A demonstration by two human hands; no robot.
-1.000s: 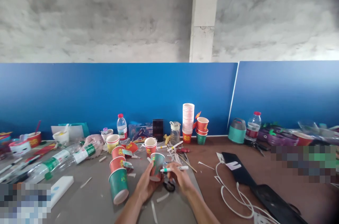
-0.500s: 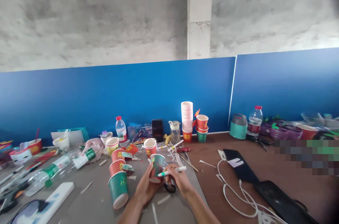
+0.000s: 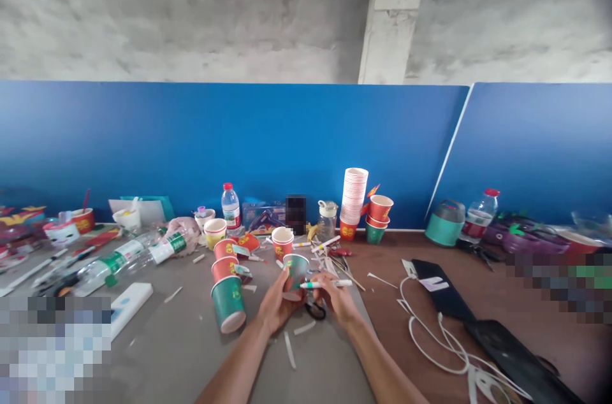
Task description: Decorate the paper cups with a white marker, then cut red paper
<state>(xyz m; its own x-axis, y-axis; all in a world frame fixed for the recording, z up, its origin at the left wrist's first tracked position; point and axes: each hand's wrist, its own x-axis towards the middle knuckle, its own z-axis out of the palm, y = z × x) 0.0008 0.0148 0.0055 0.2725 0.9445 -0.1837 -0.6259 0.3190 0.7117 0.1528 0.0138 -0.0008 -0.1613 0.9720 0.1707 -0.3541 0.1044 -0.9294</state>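
My left hand (image 3: 278,302) is wrapped round a green paper cup (image 3: 296,270), held upright just above the grey table (image 3: 182,340). My right hand (image 3: 340,299) pinches a white marker with a green band (image 3: 325,284), its tip lying against the cup's side. Black scissors (image 3: 315,311) lie on the table under both hands. To the left, a chain of red and green cups (image 3: 227,289) lies on its side.
A tall stack of white cups (image 3: 354,199) and nested red and green cups (image 3: 378,220) stand by the blue partition (image 3: 191,143). Plastic bottles (image 3: 143,254) lie at left. White cable (image 3: 430,340) and dark flat items (image 3: 444,295) lie on the brown table at right. Paper strips are scattered about.
The view has shifted and tilted, so everything sits slightly further right and higher. Both hands keep the same hold on the cup and the marker.
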